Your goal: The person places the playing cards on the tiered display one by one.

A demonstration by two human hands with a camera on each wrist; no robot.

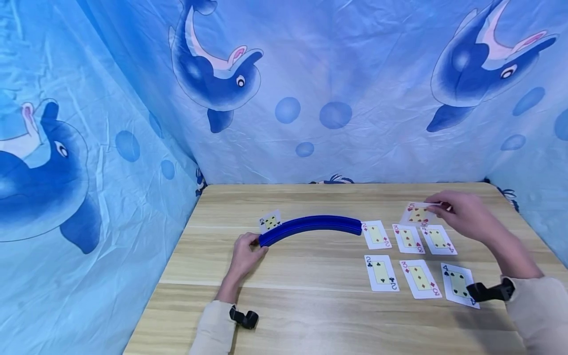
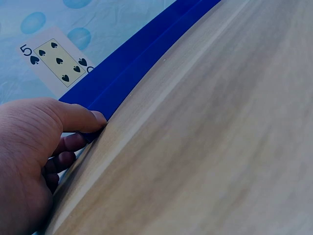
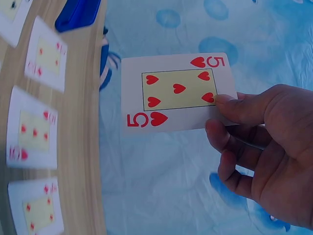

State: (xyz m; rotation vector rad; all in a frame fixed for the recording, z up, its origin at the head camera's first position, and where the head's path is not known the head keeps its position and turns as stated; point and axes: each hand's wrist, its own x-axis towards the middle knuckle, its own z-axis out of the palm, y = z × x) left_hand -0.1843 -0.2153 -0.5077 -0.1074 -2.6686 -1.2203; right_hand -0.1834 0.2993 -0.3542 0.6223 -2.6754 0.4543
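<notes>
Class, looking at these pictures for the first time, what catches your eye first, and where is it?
The right hand pinches a five of hearts in the air, above the far right of the wooden table. At the table's middle, the left hand holds one end of a curved blue card rack, where a five of spades stands.

On the tabletop [image 1: 310, 266] we have the curved card holder [image 1: 310, 226] left of centre, a five of spades [image 1: 270, 222] standing in its left end. To its right lie six cards [image 1: 410, 259] in two rows, near and far.
</notes>
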